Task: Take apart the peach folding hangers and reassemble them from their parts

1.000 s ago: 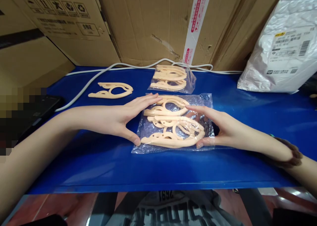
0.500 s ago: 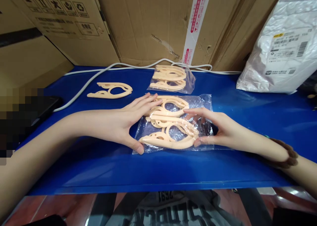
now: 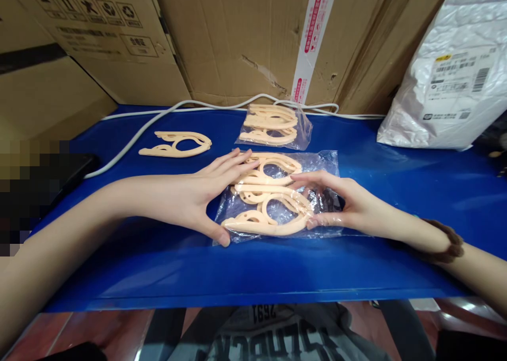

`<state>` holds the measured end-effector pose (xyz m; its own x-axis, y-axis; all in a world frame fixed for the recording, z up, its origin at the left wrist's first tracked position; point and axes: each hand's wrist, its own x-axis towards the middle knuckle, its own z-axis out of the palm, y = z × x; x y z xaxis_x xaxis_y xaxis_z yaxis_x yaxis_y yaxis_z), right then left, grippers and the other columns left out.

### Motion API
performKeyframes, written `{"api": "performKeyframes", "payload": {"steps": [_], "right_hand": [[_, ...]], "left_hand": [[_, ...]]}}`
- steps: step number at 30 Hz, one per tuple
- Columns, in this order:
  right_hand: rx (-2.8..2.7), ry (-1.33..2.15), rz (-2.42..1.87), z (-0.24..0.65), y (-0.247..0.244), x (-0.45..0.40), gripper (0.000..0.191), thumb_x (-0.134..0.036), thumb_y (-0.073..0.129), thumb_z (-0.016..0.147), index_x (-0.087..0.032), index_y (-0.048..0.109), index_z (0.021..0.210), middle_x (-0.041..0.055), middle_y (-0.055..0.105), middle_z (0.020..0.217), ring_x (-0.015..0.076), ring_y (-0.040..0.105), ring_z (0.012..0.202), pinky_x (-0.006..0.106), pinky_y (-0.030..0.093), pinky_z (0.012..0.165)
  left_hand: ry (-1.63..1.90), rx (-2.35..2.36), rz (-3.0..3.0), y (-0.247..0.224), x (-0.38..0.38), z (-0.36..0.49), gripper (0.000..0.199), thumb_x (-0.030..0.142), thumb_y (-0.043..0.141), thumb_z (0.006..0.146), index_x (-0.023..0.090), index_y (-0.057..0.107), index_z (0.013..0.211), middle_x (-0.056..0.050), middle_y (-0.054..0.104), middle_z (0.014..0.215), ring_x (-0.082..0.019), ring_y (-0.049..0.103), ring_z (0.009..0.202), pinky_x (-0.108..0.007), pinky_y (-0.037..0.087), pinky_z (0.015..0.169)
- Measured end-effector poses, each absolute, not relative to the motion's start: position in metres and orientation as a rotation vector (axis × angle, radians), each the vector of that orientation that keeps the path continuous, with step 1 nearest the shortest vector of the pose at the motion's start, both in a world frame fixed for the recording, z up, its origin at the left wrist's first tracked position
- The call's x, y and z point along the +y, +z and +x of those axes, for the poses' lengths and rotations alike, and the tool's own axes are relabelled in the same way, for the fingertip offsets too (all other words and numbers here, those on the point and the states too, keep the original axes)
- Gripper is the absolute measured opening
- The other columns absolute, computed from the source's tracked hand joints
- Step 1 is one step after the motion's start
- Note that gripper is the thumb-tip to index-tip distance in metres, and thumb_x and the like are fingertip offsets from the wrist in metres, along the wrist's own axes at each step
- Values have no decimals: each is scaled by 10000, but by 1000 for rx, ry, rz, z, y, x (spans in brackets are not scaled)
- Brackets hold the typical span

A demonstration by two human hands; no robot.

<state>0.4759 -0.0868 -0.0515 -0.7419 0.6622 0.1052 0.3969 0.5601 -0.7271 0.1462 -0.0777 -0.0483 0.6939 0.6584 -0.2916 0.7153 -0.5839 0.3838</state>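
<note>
Cream folding hangers (image 3: 291,229), folded up, lie in a clear plastic bag (image 3: 327,163) on the blue tabletop. My left hand (image 3: 198,192) rests with spread fingers across the bag's left side, thumb near the lower left corner. From the right, my right hand (image 3: 344,200) curves its thumb and fingers around the right end of the lower hanger. Its thumb touches the hanger's edge; some fingertips are hidden by plastic glare. Whether those fingers are inside the bag, I cannot tell. Another folding hanger (image 3: 192,151) lies loose to the upper left.
Behind sits a second bag of folding hangers (image 3: 269,122). A white cable (image 3: 178,106) runs along the back, before cardboard boxes (image 3: 237,44). A white mailing bag (image 3: 415,102) stands at the right. On the left is a black object (image 3: 75,173), partly blurred.
My right hand has shifted slightly left, and the lower hanger has moved a little left and away from me with it. My left hand stays in place.
</note>
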Motion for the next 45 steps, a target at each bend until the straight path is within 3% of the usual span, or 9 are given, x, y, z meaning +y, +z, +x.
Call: {"api": "performKeyframes", "payload": {"steps": [8,16,26,32,36,38,41,43,45], "right_hand": [[-2429,1019,-828,475,-48,-88,562,-388,729,888,-300,553,1414,38,613,1414,220,613,1251,355,503,1034],[-2432,941,-826,472,-50,-89,544,-400,740,877,-276,586,1384,48,642,1378,214,663,1159,323,534,953],[-2571,715,-781,471,-53,-91,513,-387,644,959,-270,511,1440,44,610,1423,211,611,1254,327,497,1011],[-2638,419,-711,474,-58,-88,580,-503,662,920,-243,532,1422,83,672,1325,227,680,1043,347,517,899],[-2666,357,-690,475,-59,-87,557,-511,616,949,-245,522,1429,90,683,1304,227,676,1004,349,504,889],[-2666,346,-694,475,-59,-87,514,-496,587,972,-244,534,1417,88,696,1279,219,679,969,342,502,870],[-2658,307,-692,475,-59,-88,481,-491,581,976,-223,568,1375,89,731,1189,214,682,926,332,500,844],[-2651,283,-684,474,-60,-88,467,-479,587,976,-216,579,1362,89,736,1178,212,684,922,327,499,840],[-2654,276,-674,475,-60,-88,470,-466,594,974,-225,569,1378,88,719,1231,211,686,942,328,501,849]], "left_hand": [[-140,1039,2460,-42,-79,134,1294,714,746,703,375,-138,1586,-26,-162,1680,-421,-81,1525,-603,159,1234],[-127,1057,2504,-41,-74,121,1190,696,715,749,402,-70,1594,46,-129,1683,-405,-33,1532,-540,170,1250],[-179,1080,2496,-45,-72,120,1197,718,698,752,355,-57,1608,-13,-101,1693,-405,-39,1537,-571,168,1238],[-187,1128,2511,-35,-75,118,1191,689,698,765,383,-95,1598,28,-96,1699,-396,8,1545,-527,174,1250],[-111,1276,2524,-22,-71,107,1148,684,640,825,343,-140,1594,-34,-78,1708,-372,81,1553,-509,225,1231],[-55,1428,2504,-22,-62,96,1160,708,624,816,259,-91,1611,-93,-48,1707,-387,76,1551,-517,216,1225],[-47,1798,2487,-29,-42,76,1276,801,618,724,73,51,1605,-255,48,1673,-460,66,1531,-603,76,1218],[-101,1964,2401,-35,-31,63,1304,857,591,680,55,125,1596,-268,127,1659,-489,137,1511,-644,29,1202],[-120,1955,2260,-39,-24,50,1311,874,609,640,71,195,1589,-215,226,1652,-487,247,1479,-618,99,1215]]}}
